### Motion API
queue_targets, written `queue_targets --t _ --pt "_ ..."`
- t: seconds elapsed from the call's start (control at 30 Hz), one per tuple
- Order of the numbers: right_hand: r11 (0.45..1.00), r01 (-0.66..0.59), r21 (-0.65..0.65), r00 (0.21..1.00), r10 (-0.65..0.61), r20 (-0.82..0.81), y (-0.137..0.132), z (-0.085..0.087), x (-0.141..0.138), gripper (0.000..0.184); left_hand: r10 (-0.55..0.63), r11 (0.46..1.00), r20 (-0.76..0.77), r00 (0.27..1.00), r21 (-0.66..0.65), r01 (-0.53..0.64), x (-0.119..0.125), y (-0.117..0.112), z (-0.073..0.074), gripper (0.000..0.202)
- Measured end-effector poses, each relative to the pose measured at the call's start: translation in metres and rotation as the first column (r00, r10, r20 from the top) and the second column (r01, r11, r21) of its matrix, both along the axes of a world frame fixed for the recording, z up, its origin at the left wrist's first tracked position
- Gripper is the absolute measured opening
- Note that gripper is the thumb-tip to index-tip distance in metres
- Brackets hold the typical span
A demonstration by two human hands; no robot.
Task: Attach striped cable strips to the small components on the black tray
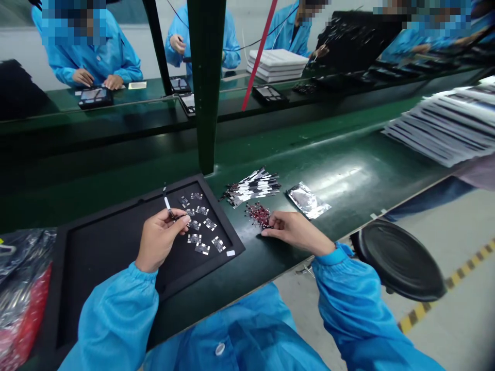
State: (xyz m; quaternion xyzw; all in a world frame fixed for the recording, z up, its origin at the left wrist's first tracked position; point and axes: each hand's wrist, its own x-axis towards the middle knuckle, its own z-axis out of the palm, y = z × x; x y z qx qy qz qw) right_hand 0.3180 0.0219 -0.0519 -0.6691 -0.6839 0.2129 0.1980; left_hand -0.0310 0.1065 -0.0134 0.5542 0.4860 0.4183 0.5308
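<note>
My left hand (159, 238) is closed in a pinch on a thin strip with a white tab (167, 202), held over a black foam tray (116, 242). Several small black-and-white parts (201, 226) lie on the tray's right end. My right hand (294, 231) rests on the green bench, its fingertips pinched at the edge of a small pile of tiny red parts (258, 214); what they grip is too small to name. Behind that pile lies a bunch of black-and-white strips (253, 187).
A silver foil bag (308, 200) lies right of the strips. A green post (206, 82) rises behind the tray. Stacked flat sheets (448, 126) sit far right, a black round stool (398, 260) below the bench edge, plastic bags (21, 288) at left. People in blue coats work opposite.
</note>
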Motion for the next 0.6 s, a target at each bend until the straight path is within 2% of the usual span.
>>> queue_targets --t 0.1,0.17,0.23,0.27,0.33,0.43,0.53,0.6 --pt "0.989 -0.023 0.147 0.997 0.012 0.076 0.012 0.007 0.000 0.039 0.002 1.000 0.008 1.000 0.003 -0.002 -0.001 0.000 0.000 0.025" --pt "0.965 -0.130 0.229 0.982 0.093 0.164 0.020 0.006 -0.001 0.059 0.001 1.000 0.009 1.000 0.007 -0.001 -0.001 0.000 0.000 0.025" --pt "0.952 -0.226 0.205 0.957 0.178 0.227 0.027 -0.001 -0.005 0.071 0.000 1.000 0.006 1.000 0.007 0.000 -0.001 -0.001 0.001 0.025" --pt "0.955 -0.226 0.192 0.952 0.174 0.254 0.029 -0.005 -0.008 0.066 -0.001 1.000 0.005 1.000 0.005 0.001 -0.001 -0.001 0.002 0.025" --pt "0.969 -0.137 0.204 0.953 0.073 0.294 0.029 -0.013 -0.015 0.052 -0.001 1.000 0.007 1.000 0.002 0.001 -0.002 -0.002 0.002 0.025" --pt "0.964 -0.004 0.265 0.973 -0.057 0.223 0.026 -0.017 -0.014 0.050 0.001 1.000 0.008 1.000 0.002 -0.001 -0.003 -0.002 0.001 0.026" --pt "0.951 0.078 0.300 0.994 -0.097 0.049 0.022 -0.011 0.005 0.044 0.001 1.000 0.002 1.000 -0.002 -0.001 -0.003 -0.001 0.001 0.026" --pt "0.952 0.148 0.270 0.988 -0.155 0.006 0.020 -0.006 0.023 0.034 0.000 1.000 -0.006 1.000 -0.005 0.000 -0.002 -0.001 0.002 0.027"
